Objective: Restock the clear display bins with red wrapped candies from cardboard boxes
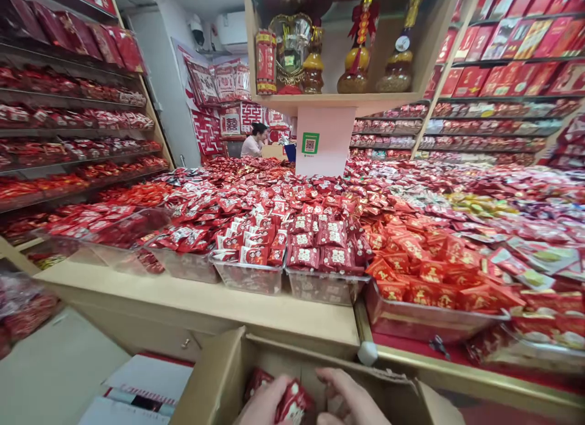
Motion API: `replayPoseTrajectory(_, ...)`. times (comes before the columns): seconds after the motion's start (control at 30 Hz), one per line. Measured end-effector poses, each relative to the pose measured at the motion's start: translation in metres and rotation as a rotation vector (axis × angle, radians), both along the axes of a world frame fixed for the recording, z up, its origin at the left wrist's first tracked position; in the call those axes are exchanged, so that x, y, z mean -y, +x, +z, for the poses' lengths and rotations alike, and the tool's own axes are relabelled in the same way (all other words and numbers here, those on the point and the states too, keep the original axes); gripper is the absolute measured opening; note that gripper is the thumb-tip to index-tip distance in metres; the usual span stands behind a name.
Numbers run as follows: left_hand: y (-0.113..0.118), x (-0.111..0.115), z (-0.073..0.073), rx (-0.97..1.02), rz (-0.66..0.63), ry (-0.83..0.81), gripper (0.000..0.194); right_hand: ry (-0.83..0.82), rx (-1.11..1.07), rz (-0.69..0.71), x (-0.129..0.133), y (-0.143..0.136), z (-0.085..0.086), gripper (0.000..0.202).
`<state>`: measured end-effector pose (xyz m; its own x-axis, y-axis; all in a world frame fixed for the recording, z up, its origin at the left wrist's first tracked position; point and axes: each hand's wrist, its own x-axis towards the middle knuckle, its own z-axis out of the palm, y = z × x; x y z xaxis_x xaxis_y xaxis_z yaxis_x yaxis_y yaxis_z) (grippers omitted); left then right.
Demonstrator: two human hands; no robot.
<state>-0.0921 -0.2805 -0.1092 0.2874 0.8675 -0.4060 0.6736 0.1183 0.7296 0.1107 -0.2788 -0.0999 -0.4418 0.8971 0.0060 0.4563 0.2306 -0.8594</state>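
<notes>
Both hands are low in the view, inside an open cardboard box (210, 370). My left hand (265, 403) is closed on a small dark red wrapped packet (295, 403) with white print. Behind its fingers, another dark red packet (258, 381) lies in the box. To the right of the held packet is my right hand (351, 400), fingers bent and apart, with nothing seen in it. Both hands are cut off by the bottom edge. Just beyond the box, a clear tray (320, 286) is heaped with similar dark red packets.
Clear bins of red and orange packets (425, 272) line the wooden counter (183, 291). White boxes (146, 379) stand left of the carton. A display cabinet (338, 99) hangs over the counter. Stocked shelves (68, 96) rise on both sides. A person (252, 146) sits far back.
</notes>
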Motion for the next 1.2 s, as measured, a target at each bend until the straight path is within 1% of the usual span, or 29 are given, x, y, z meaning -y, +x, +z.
replayPoseTrajectory(0.03, 0.008, -0.001, 0.009, 0.074, -0.067, 0.035, 0.036, -0.007, -0.074, -0.019, 0.007, -0.005, -0.01, 0.048)
replayPoseTrajectory(0.07, 0.016, -0.002, 0.018, 0.158, -0.099, 0.08, 0.038, -0.009, -0.139, -0.042, 0.011, -0.009, -0.014, 0.048)
replayPoseTrajectory(0.1, 0.024, -0.001, 0.028, 0.212, -0.096, 0.122, 0.038, -0.01, -0.194, -0.074, 0.015, -0.011, -0.011, 0.041)
replayPoseTrajectory(0.13, 0.032, -0.001, 0.038, 0.269, -0.081, 0.125, 0.044, -0.012, -0.239, -0.13, 0.017, -0.011, -0.003, 0.031)
replayPoseTrajectory(0.17, 0.038, -0.001, 0.047, 0.359, -0.037, 0.111, 0.054, -0.014, -0.283, -0.189, 0.017, -0.01, 0.007, 0.027)
replayPoseTrajectory(0.2, 0.044, -0.001, 0.054, 0.455, 0.008, 0.094, 0.058, -0.02, -0.347, -0.257, 0.017, -0.008, 0.017, 0.027)
replayPoseTrajectory(0.23, 0.047, -0.002, 0.06, 0.56, 0.06, 0.075, 0.055, -0.054, -0.422, -0.306, 0.016, -0.006, 0.027, 0.027)
replayPoseTrajectory(0.27, 0.05, -0.002, 0.064, 0.643, 0.106, 0.062, 0.05, -0.097, -0.5, -0.345, 0.015, -0.003, 0.036, 0.028)
replayPoseTrajectory(0.33, 0.052, -0.001, 0.068, 0.752, 0.194, 0.06, 0.039, -0.2, -0.663, -0.394, 0.015, 0.0, 0.047, 0.029)
replayPoseTrajectory(0.43, 0.051, 0.003, 0.072, 0.799, 0.3, 0.059, 0.032, -0.348, -0.813, -0.402, 0.018, 0.001, 0.052, 0.032)
replayPoseTrajectory(0.47, 0.05, 0.004, 0.073, 0.801, 0.309, 0.051, 0.032, -0.369, -0.813, -0.397, 0.018, 0.001, 0.052, 0.034)
replayPoseTrajectory(0.5, 0.05, 0.005, 0.074, 0.795, 0.294, 0.04, 0.031, -0.355, -0.776, -0.394, 0.018, 0.001, 0.053, 0.035)
replayPoseTrajectory(0.53, 0.049, 0.006, 0.076, 0.779, 0.253, 0.032, 0.03, -0.3, -0.701, -0.385, 0.018, 0.001, 0.054, 0.036)
replayPoseTrajectory(0.6, 0.047, 0.007, 0.079, 0.728, 0.148, 0.037, 0.03, -0.11, -0.497, -0.363, 0.017, 0.002, 0.056, 0.035)
replayPoseTrajectory(0.67, 0.046, 0.008, 0.079, 0.68, 0.095, 0.048, 0.035, 0.033, -0.347, -0.327, 0.016, 0.003, 0.058, 0.034)
replayPoseTrajectory(0.7, 0.045, 0.009, 0.078, 0.666, 0.099, 0.057, 0.037, 0.049, -0.324, -0.303, 0.016, 0.004, 0.058, 0.033)
replayPoseTrajectory(0.73, 0.045, 0.01, 0.077, 0.659, 0.113, 0.065, 0.038, 0.029, -0.33, -0.278, 0.017, 0.004, 0.057, 0.032)
replayPoseTrajectory(0.8, 0.044, 0.011, 0.075, 0.649, 0.117, 0.058, 0.037, -0.052, -0.36, -0.217, 0.016, 0.004, 0.056, 0.031)
replayPoseTrajectory(0.87, 0.04, 0.008, 0.077, 0.627, 0.073, 0.047, 0.034, -0.106, -0.357, -0.162, 0.014, 0.007, 0.058, 0.031)
replayPoseTrajectory(0.9, 0.036, 0.003, 0.081, 0.61, 0.047, 0.056, 0.033, -0.11, -0.343, -0.147, 0.011, 0.01, 0.063, 0.031)
replayPoseTrajectory(0.93, 0.032, -0.005, 0.086, 0.579, 0.025, 0.096, 0.032, -0.092, -0.319, -0.149, 0.007, 0.015, 0.069, 0.032)
replayPoseTrajectory(0.97, 0.026, -0.016, 0.093, 0.531, 0.016, 0.174, 0.031, -0.051, -0.286, -0.17, 0.001, 0.021, 0.079, 0.031)
replayPoseTrajectory(1.03, 0.013, -0.051, 0.11, 0.385, 0.021, 0.426, 0.028, 0.088, -0.207, -0.259, -0.02, 0.039, 0.104, 0.029)
replayPoseTrajectory(1.1, 0.001, -0.098, 0.129, 0.205, 0.004, 0.711, 0.028, 0.256, -0.112, -0.381, -0.051, 0.059, 0.134, 0.026)
replayPoseTrajectory(1.13, -0.003, -0.124, 0.138, 0.122, -0.031, 0.827, 0.029, 0.326, -0.063, -0.438, -0.071, 0.067, 0.149, 0.025)
replayPoseTrajectory(1.17, -0.005, -0.15, 0.147, 0.031, -0.092, 0.897, 0.032, 0.374, -0.018, -0.487, -0.092, 0.075, 0.162, 0.026)
replayPoseTrajectory(1.2, -0.005, -0.175, 0.154, -0.065, -0.153, 0.921, 0.036, 0.4, 0.01, -0.531, -0.115, 0.08, 0.172, 0.026)
